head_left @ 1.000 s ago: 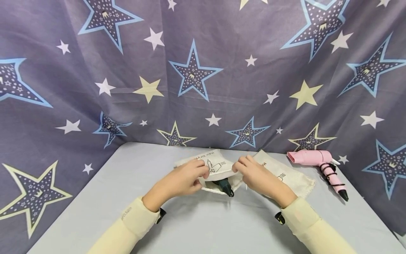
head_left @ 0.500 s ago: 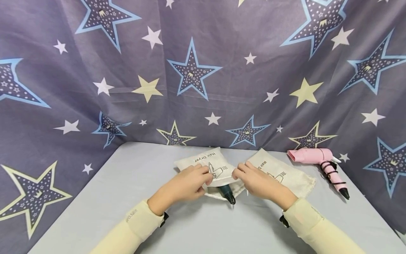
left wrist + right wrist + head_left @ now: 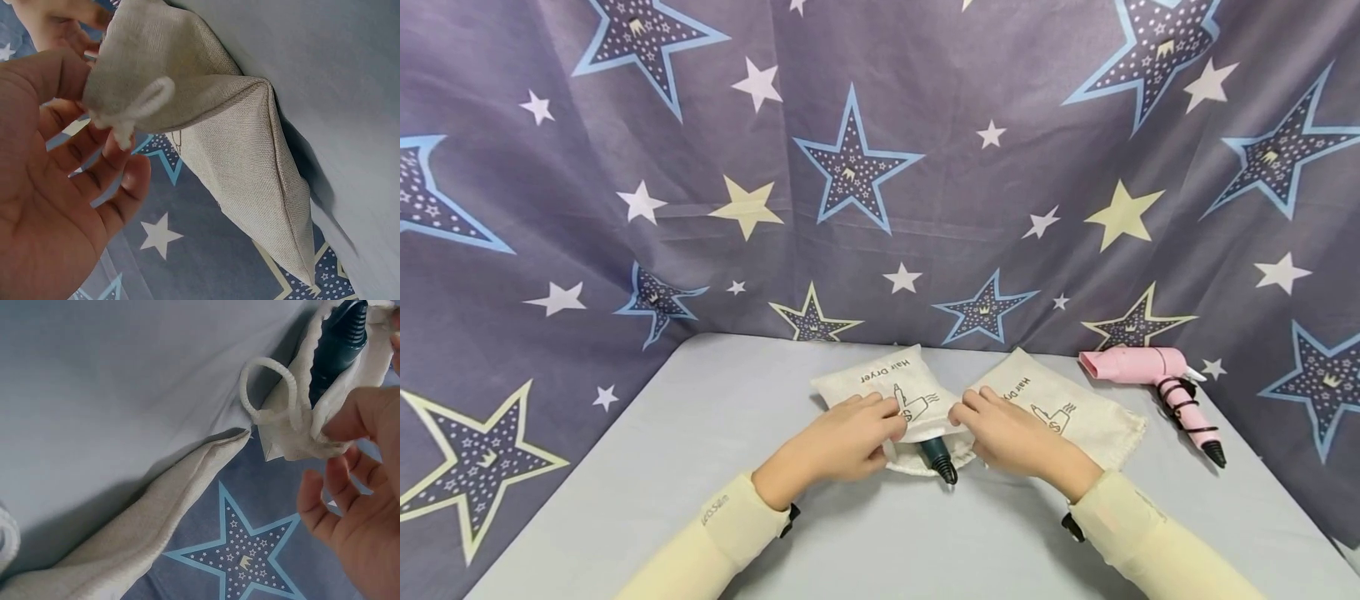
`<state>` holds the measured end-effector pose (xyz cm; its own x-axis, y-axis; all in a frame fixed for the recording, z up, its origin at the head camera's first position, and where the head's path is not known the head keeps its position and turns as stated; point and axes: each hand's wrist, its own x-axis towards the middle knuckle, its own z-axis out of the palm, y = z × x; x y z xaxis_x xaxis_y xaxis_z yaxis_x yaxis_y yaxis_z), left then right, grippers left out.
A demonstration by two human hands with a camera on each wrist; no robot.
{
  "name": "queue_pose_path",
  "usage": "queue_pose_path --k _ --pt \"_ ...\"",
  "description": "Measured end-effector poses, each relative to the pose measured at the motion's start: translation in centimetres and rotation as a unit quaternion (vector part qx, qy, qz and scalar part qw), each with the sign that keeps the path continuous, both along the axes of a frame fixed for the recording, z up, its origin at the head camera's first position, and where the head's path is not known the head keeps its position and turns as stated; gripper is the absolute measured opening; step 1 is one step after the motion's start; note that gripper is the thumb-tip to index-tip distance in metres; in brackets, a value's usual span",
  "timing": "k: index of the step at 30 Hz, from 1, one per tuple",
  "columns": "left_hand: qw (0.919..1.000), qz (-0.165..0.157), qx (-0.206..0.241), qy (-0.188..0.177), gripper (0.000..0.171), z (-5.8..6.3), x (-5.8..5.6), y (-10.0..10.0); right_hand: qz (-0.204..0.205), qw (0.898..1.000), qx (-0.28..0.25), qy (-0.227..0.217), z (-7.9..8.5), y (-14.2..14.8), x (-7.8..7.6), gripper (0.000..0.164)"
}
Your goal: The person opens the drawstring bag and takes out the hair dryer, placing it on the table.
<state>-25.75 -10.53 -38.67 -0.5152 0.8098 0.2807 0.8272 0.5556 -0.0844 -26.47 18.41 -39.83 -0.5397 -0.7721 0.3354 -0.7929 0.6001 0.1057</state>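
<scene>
A cream cloth drawstring bag [image 3: 880, 379] printed "Hair Dryer" lies on the table with its mouth toward me. Out of that mouth pokes the dark green handle end of a hair dryer [image 3: 937, 457]; the bag hides the rest. My left hand [image 3: 854, 435] pinches the left side of the bag's mouth, thumb against the fingers, beside a white cord loop [image 3: 153, 100] in the left wrist view. At the mouth's right side my right hand [image 3: 1009, 433] pinches the hem. The right wrist view shows the ridged handle tip [image 3: 357, 322] inside the opening.
A second printed cloth bag [image 3: 1090, 421] lies flat just right of my right hand. Farther right rests a pink hair dryer [image 3: 1138, 367] with its black cord wound round the handle. A star-patterned curtain [image 3: 880, 250] stands along the table's back edge.
Both hands have drawn the upper edge of the bag's mouth toward me and down over the handle. The printed side now lies flatter, and less of the opening shows. The grips stay the same.
</scene>
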Motion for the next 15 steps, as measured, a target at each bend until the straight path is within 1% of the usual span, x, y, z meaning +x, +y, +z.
queue_pose_path --k 2,5,8,10,13,15 --pt "0.9999 -0.003 0.000 -0.010 0.018 0.0 -0.1 0.0 0.002 1.000 -0.005 0.010 -0.1 0.1 0.2 0.036" --pt "0.9995 -0.015 0.004 -0.026 0.013 0.2 -0.1 0.0 0.003 1.000 -0.012 0.026 -0.3 0.0 0.4 0.028" --pt "0.9983 -0.035 0.013 -0.045 0.009 0.3 -0.3 -0.2 0.002 0.999 -0.018 0.047 -0.4 -0.1 0.8 0.023" --pt "0.9967 -0.046 0.019 -0.064 0.007 0.4 -0.4 -0.3 0.004 0.998 -0.022 0.057 -0.3 -0.3 1.1 0.021" --pt "0.9946 -0.046 0.024 -0.090 0.009 0.5 -0.6 -0.4 0.010 0.998 -0.028 0.063 0.0 -0.6 1.6 0.019" --pt "0.9937 -0.041 0.025 -0.102 0.013 0.5 -0.7 -0.5 0.011 0.998 -0.030 0.056 0.2 -1.0 1.9 0.018"
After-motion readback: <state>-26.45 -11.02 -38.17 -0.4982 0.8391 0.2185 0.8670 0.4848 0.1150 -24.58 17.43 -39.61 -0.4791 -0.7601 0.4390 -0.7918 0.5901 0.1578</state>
